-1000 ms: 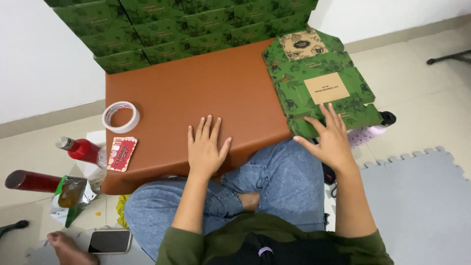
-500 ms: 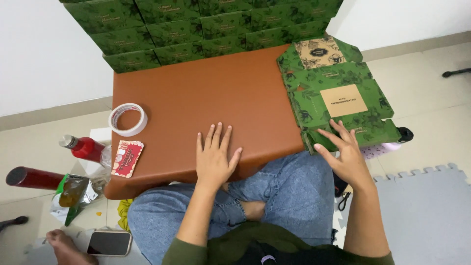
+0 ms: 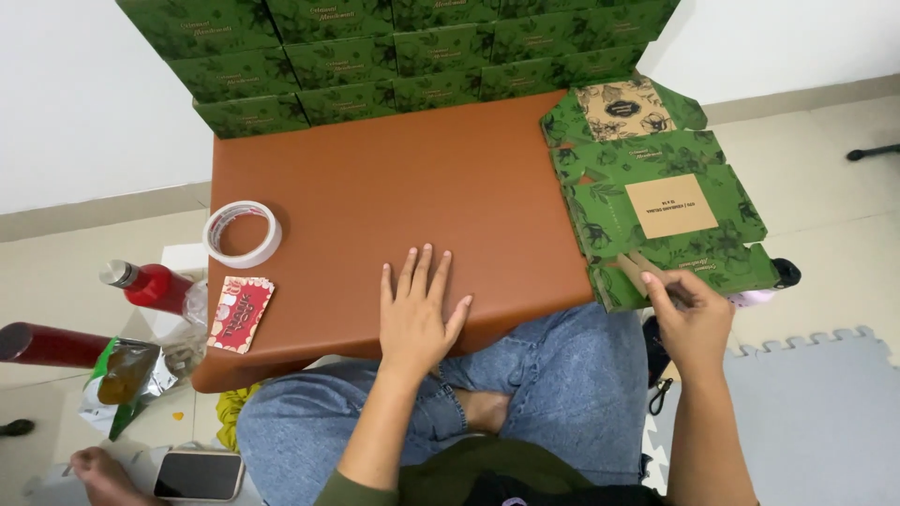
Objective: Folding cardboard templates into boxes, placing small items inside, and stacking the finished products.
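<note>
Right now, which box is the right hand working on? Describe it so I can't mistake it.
Start at the brown table. Off its right edge lies a flat, unfolded green box, its near corner pinched by the right hand. Unlike the folded green boxes stacked along the wall, it lies opened out with a tan label.

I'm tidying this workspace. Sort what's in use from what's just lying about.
In use:
- flat box, its near edge pinched by the right hand
- table, left hand flat on it
- folded boxes, stacked along the wall

Lying about:
- tape roll
- red card
- red bottle
- phone
- snack packet
</note>
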